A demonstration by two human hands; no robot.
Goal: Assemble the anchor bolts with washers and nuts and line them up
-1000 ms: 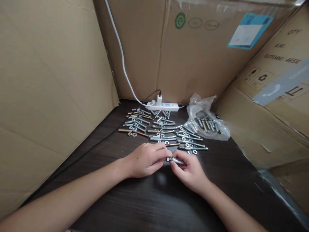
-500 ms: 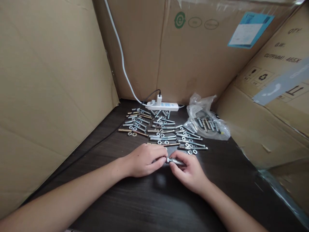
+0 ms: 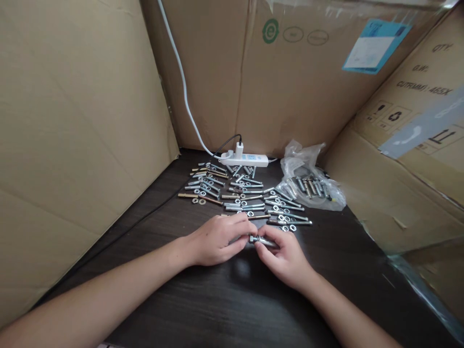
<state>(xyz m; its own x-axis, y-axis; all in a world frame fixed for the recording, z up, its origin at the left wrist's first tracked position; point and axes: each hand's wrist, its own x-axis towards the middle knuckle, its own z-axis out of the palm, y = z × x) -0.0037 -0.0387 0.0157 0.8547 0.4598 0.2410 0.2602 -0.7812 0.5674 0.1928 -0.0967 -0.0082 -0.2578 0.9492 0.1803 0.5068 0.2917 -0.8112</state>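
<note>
My right hand (image 3: 288,256) is closed around a silver expansion bolt (image 3: 266,242), gripping its sleeve between thumb and fingers. The bolt lies roughly level, its end pointing left. A hex nut (image 3: 252,239) sits on that left end, with washers beside it. My left hand (image 3: 221,240) has its thumb and fingertips closed at the nut, the index finger reaching over the top. Just beyond both hands, rows of bolts, sleeves, nuts (image 3: 293,228) and washers (image 3: 250,214) lie on the dark table (image 3: 217,309).
A clear plastic bag (image 3: 302,159) with several bolts (image 3: 311,186) lies at the back right. Behind the rows is a white power strip (image 3: 253,160) with a plugged-in charger (image 3: 239,150). A black cable (image 3: 145,216) crosses the left side. Cardboard boxes (image 3: 290,92) wall three sides.
The fingers of my left hand have shifted slightly, the index finger now reaching further right over the nut. My right hand and the bolt stay about where they were.
</note>
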